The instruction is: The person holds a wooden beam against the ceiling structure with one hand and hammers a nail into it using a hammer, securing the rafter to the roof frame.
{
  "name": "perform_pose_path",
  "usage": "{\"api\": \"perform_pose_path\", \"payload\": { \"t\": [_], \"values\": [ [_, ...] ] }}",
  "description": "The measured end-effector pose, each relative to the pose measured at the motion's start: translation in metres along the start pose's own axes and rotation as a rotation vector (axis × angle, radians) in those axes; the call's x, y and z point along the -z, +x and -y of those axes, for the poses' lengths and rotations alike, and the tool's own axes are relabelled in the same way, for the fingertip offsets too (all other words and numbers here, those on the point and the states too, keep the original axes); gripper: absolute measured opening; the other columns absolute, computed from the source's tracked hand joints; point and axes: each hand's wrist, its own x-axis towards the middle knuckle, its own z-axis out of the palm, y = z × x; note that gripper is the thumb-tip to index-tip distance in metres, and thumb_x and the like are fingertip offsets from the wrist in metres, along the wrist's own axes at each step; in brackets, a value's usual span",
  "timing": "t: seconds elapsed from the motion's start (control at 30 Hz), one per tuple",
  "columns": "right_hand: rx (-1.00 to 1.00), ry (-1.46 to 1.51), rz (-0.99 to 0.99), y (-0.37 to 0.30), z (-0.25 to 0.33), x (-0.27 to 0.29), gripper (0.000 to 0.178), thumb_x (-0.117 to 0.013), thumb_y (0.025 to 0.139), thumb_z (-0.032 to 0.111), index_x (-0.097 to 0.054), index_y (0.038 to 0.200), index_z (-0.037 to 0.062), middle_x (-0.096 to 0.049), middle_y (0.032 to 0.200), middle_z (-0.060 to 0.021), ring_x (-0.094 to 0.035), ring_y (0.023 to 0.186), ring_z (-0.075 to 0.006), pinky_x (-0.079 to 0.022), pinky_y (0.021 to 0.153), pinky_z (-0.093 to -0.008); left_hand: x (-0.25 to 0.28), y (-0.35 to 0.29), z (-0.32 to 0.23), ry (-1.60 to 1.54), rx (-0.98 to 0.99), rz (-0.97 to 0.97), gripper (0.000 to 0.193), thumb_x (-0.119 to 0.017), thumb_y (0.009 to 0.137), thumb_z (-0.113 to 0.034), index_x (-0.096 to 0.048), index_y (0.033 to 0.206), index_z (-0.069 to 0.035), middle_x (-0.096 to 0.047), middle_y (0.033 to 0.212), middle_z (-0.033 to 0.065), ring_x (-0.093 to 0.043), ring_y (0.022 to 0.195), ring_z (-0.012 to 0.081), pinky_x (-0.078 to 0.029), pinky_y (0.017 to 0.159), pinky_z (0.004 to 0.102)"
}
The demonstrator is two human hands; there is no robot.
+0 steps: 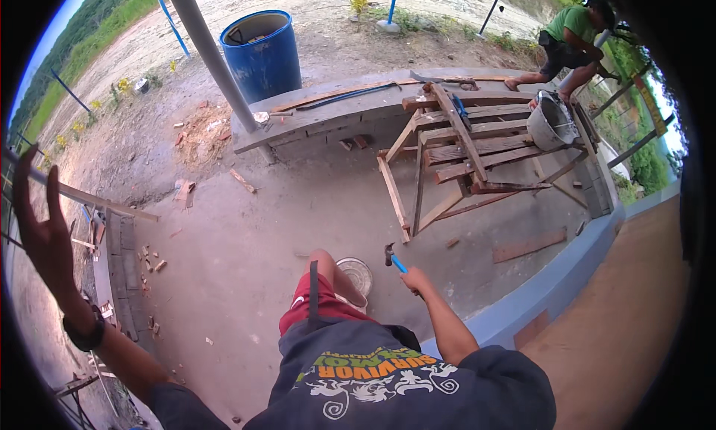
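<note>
My right hand [417,281] is closed around the blue handle of a claw hammer [398,264], in front of me to the right. The hammer's dark head points away from me, over the concrete floor [246,281]. My left hand [48,240] is raised at the far left, fingers spread and holding nothing. A dark watch [83,333] is on that wrist. Beside my leg, just left of the hammer, a round pale pail [358,272] stands on the floor, partly hidden by my leg.
A rough wooden bench [477,146] stands ahead right, bearing a grey bucket [548,126]. Behind it runs a low concrete ledge [335,102]. A post [212,53] and blue drum [261,63] are ahead left. A person in green [574,27] crouches far right. Wood scraps [153,262] lie left.
</note>
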Motion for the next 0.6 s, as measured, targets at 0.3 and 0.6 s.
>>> {"api": "perform_pose_path", "payload": {
  "t": [0.3,0.6],
  "values": [
    [-0.473,0.766,-0.102,-0.018,-0.221,-0.198,0.037,-0.06,0.098,0.032,-0.063,0.08,-0.0004,-0.063,0.063,-0.0145,-0.063,0.049,-0.028,-0.052,0.046,-0.0433,-0.182,-0.636,-0.185,-0.872,0.788,1.63,0.044,-0.073,0.09,-0.031,-0.072,0.123,-0.002,-0.076,0.109,0.02,-0.073,0.099,0.0261,-0.057,0.087,0.0384],
    [-0.542,0.693,0.101,-0.071,-0.259,-0.35,0.04,-0.058,0.1,0.025,-0.061,0.066,0.0026,-0.058,0.056,-0.0122,-0.055,0.042,-0.0263,-0.043,0.043,-0.0446,-0.207,-0.67,-0.173,-0.819,1.15,1.795,0.029,-0.063,0.093,-0.021,-0.071,0.117,-0.007,-0.071,0.096,0.0082,-0.068,0.078,0.025,-0.051,0.064,0.0412]
  ]
}}
